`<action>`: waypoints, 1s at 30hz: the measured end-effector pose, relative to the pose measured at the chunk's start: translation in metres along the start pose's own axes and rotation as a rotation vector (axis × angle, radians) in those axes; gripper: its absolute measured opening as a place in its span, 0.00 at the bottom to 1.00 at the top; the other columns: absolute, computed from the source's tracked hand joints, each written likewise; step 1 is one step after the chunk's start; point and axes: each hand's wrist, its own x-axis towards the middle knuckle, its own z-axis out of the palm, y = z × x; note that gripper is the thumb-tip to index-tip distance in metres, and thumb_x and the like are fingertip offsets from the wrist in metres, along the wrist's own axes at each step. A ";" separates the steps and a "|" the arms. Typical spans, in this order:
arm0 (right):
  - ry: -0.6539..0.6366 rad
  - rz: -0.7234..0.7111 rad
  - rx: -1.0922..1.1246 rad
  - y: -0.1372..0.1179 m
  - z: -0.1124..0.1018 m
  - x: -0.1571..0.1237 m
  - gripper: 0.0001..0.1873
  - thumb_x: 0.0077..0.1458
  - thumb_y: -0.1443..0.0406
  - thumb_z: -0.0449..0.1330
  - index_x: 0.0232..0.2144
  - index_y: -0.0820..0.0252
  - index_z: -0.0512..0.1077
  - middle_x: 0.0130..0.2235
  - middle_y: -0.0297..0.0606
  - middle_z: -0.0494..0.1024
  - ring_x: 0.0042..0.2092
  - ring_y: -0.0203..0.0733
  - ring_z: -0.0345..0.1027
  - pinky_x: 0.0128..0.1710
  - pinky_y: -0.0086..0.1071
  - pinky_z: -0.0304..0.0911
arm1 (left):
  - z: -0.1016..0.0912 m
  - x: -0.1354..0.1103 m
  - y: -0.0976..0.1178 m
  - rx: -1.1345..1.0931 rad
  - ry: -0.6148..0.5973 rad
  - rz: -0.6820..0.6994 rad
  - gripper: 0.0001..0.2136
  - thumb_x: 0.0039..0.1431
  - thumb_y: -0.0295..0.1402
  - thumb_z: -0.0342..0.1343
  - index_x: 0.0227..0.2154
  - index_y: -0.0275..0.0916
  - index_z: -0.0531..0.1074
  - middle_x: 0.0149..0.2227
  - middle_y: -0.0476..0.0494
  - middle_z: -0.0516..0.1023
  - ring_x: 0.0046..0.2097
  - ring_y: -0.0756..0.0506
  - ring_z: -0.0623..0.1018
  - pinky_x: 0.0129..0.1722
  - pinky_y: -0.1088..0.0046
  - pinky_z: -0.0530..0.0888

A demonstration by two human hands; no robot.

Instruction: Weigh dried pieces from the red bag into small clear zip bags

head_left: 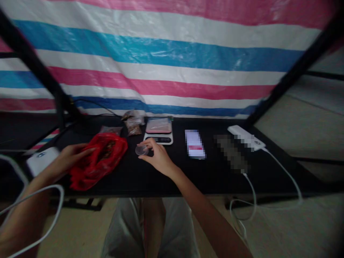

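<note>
A red plastic bag (114,156) lies on the left half of the black table, its mouth spread wide, with brownish contents inside that I cannot name. My left hand (71,156) grips the bag's left edge; part of its fingers is hidden by the plastic. Between the thumb and fingers of my right hand (161,159) is a small round clear plastic cup (141,149), held just right of the bag. Right behind that hand sits a white kitchen scale (168,140) with a pinkish flat packet (158,126) on its top.
Small clear bags of brown bits (133,128) lie left of the scale. A phone (195,143), a blurred dark object (231,153) and a white power bank (244,137) with cables are on the right. Another white device (43,161) is beside my left arm. Striped sheeting (172,53) hangs behind.
</note>
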 end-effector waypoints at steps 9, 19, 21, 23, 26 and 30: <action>-0.216 -0.159 -0.422 -0.045 0.095 0.060 0.24 0.52 0.68 0.56 0.52 0.58 0.59 0.47 0.45 0.71 0.49 0.45 0.65 0.48 0.40 0.56 | -0.013 0.014 -0.029 -0.058 0.210 0.309 0.15 0.53 0.43 0.46 0.31 0.35 0.68 0.31 0.47 0.73 0.34 0.47 0.70 0.35 0.72 0.69; -0.251 0.120 -0.714 -0.026 0.073 0.083 0.18 0.50 0.62 0.59 0.44 0.61 0.64 0.41 0.46 0.73 0.43 0.49 0.69 0.41 0.37 0.61 | -0.006 0.005 -0.040 -0.409 0.078 0.176 0.14 0.48 0.40 0.50 0.35 0.37 0.61 0.35 0.46 0.68 0.36 0.48 0.70 0.33 0.73 0.70; -0.254 0.086 -0.724 -0.025 0.076 0.085 0.17 0.49 0.63 0.59 0.43 0.61 0.66 0.42 0.45 0.72 0.45 0.48 0.67 0.42 0.37 0.61 | -0.005 0.005 -0.037 -0.436 0.112 0.129 0.15 0.47 0.39 0.52 0.35 0.37 0.58 0.34 0.47 0.66 0.34 0.49 0.69 0.31 0.74 0.69; -0.230 0.043 -0.740 -0.026 0.081 0.086 0.17 0.49 0.65 0.59 0.43 0.61 0.67 0.45 0.46 0.70 0.47 0.47 0.65 0.44 0.36 0.60 | -0.002 0.007 -0.036 -0.447 0.160 0.092 0.14 0.46 0.37 0.52 0.34 0.38 0.57 0.32 0.49 0.64 0.32 0.50 0.68 0.30 0.74 0.68; -0.218 -0.012 -0.777 -0.028 0.087 0.088 0.16 0.49 0.70 0.56 0.43 0.61 0.69 0.45 0.46 0.69 0.48 0.46 0.63 0.45 0.35 0.60 | 0.006 0.012 -0.037 -0.465 0.236 0.059 0.10 0.46 0.33 0.49 0.31 0.39 0.55 0.30 0.50 0.63 0.30 0.50 0.67 0.28 0.74 0.67; -0.186 -0.051 -0.773 -0.028 0.094 0.087 0.16 0.50 0.74 0.52 0.41 0.60 0.70 0.43 0.44 0.71 0.46 0.43 0.65 0.43 0.32 0.60 | 0.019 0.020 -0.040 -0.508 0.386 0.122 0.08 0.48 0.32 0.48 0.30 0.39 0.55 0.30 0.50 0.64 0.32 0.49 0.68 0.31 0.74 0.66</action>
